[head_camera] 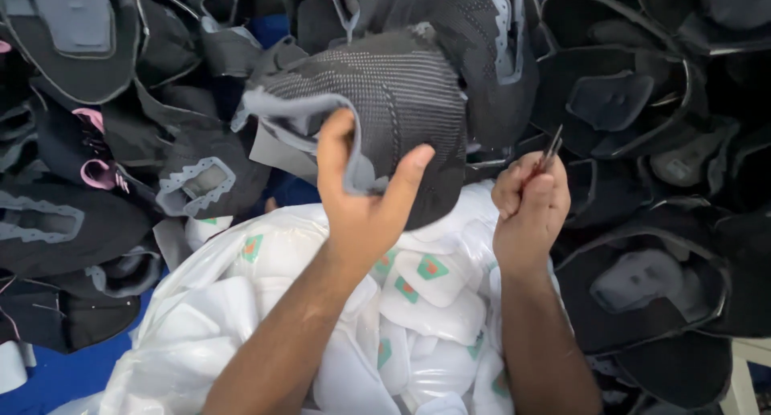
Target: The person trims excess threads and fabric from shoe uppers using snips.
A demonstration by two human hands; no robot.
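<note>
My left hand [365, 192] was clamped on a black knit shoe upper [385, 102], thumb on one side and fingers hooked over the grey lining edge at its opening, and I held it up in front of me above the clear bag [201, 262] of white insoles [430, 306]. My right hand [530, 206] was clenched around a small dark tool [551, 150], its thin tip poking up past my knuckles; whether it was a snip or tweezers I could not tell from that angle. The tool stood just beside the upper's right edge, not touching it.

All round lay a pile of uppers [634, 102], black with grey patches, a few with pink trim at my left.

I judged I was at the checking and trimming stage: the upper was lifted and turned for a look, and the tool was ready but not yet working. The next move seemed to call for a steady left grip, the seam turned toward the tool, and the tip brought in carefully so it caught only a loose thread and not the knit.
</note>
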